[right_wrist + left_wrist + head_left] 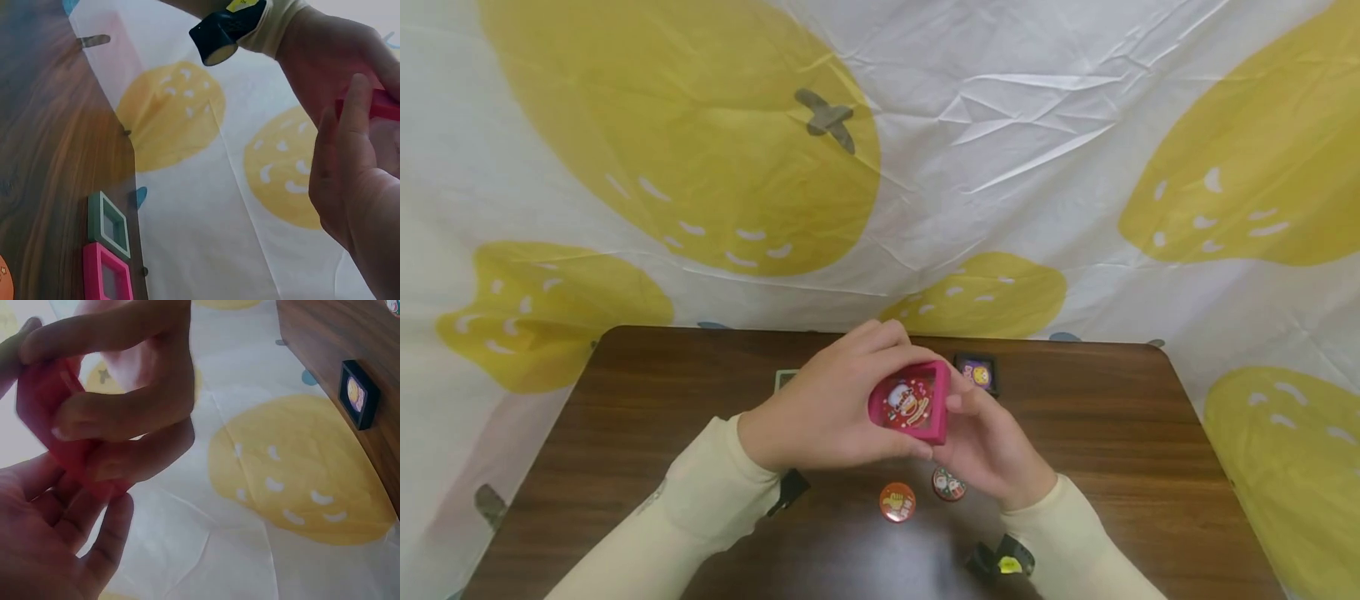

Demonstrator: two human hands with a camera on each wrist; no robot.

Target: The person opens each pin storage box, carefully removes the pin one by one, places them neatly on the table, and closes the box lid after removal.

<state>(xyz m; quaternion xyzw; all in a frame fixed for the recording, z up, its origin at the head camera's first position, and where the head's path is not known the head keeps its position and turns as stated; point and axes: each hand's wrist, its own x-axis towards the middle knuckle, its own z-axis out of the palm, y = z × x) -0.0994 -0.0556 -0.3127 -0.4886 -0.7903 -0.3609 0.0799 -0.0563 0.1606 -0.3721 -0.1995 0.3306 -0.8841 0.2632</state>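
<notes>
Against a white cloth [917, 200] printed with yellow fruit, a person holds a bright pink frame [940, 418] above a dark wooden table [1120, 433], the piece caught between both hands. The left hand [823, 408] curls its fingers round the frame's left side, thumb along the lower edge, while the right hand [992, 446] grips the right side; a red badge [910, 403] shows inside, and an orange badge [897, 502] lies on the tabletop.

No lettering is legible, red badge [909, 405] included.
</notes>
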